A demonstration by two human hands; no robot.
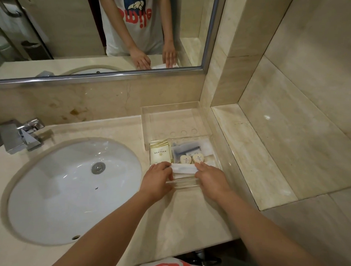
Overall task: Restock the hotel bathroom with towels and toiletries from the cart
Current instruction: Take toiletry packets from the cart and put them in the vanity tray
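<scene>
Left grip (157, 178) and right grip (209, 176) each pinch one end of a white packet (184, 169), likely to lay it flat along the front of the tray (170, 121) on the table (183, 216), by the soaps (185, 159)

A beige marble counter (183, 218) lies beneath the grip. Left of it sits a white oval sink (53, 196), with a chrome tap (17, 138) farther back. Behind the grip hangs a framed mirror (67, 37). To the right are a marble ledge (251, 150) and a tiled wall (318, 88).
</scene>
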